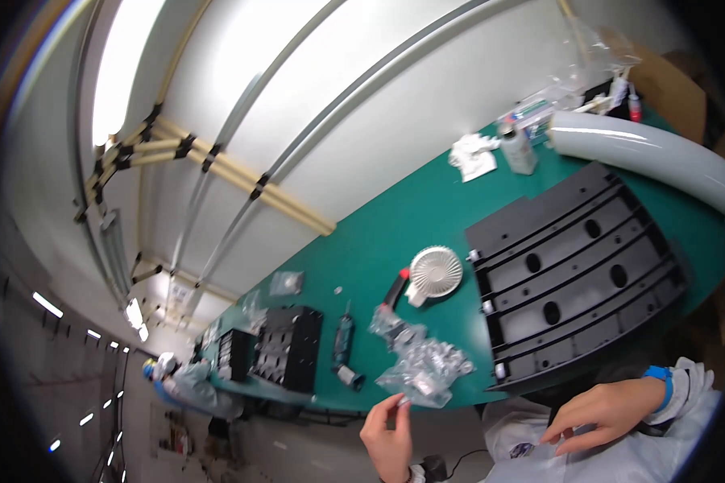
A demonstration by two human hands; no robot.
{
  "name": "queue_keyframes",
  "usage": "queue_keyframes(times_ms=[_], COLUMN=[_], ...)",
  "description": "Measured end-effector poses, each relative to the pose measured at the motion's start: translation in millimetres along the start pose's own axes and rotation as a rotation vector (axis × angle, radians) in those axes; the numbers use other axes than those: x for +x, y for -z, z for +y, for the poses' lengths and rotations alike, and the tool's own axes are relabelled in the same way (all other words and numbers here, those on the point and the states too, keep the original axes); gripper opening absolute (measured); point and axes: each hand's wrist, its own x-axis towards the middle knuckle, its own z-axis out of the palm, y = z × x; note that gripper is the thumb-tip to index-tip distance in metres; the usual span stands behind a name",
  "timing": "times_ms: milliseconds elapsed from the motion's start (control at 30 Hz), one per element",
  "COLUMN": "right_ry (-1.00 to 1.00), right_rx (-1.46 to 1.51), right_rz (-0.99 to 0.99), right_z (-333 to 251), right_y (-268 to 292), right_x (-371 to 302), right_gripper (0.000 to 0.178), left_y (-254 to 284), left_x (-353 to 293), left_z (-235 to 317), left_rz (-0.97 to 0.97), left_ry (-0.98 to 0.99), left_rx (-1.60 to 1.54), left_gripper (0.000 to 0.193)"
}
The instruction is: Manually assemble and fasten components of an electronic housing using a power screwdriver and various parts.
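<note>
My left hand (387,441) is raised at the table's front edge, thumb and forefinger pinched on something small and pale that I cannot make out. Just beyond those fingertips lies a clear plastic bag (427,372) of small parts. My right hand (602,412) hovers in front of my white coat, fingers loosely apart and holding nothing. Nearest to it, on the table, is a large black ribbed panel (572,278) with oval holes and small light clips along its left edge.
On the green table (370,233) lie a white handheld fan (435,272), a red-and-black handled tool (396,286) and a power screwdriver (343,342). Black slotted units (286,348) stand to the left. A bottle (517,149), white cloth (474,156) and white tube (644,145) lie behind. A co-worker (187,378) is far left.
</note>
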Motion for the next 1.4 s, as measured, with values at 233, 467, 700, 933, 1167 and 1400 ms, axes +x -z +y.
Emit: queue_keyframes(times_ms=[233,467,700,933,1167,1400], right_ry=[0.101,0.136,0.081,0.035,0.029,0.012], right_rx=[-0.198,-0.594,-0.371,-0.395,-0.361,-0.341], right_rz=[0.432,0.611,0.773,0.791,0.786,0.770], right_z=[5,4,1,12,14,12], right_y=[-16,-20,-5,5,10,12], right_x=[64,68,65,55,57,55], right_gripper=[0.036,0.027,0.021,0.020,0.020,0.018], left_y=[-17,-18,-21,-64,-60,-68], left_x=[-39,-13,119,121,119,123], left_z=[32,37,-76,-134,-123,-136], left_rz=[-0.538,-0.700,-0.305,-0.481,-0.463,-0.490], left_ry=[-0.019,0.008,-0.031,-0.110,-0.128,-0.004], left_rx=[-0.627,-0.832,-0.056,0.553,0.576,0.507], left_gripper=[0.032,0.033,0.014,0.014,0.014,0.016])
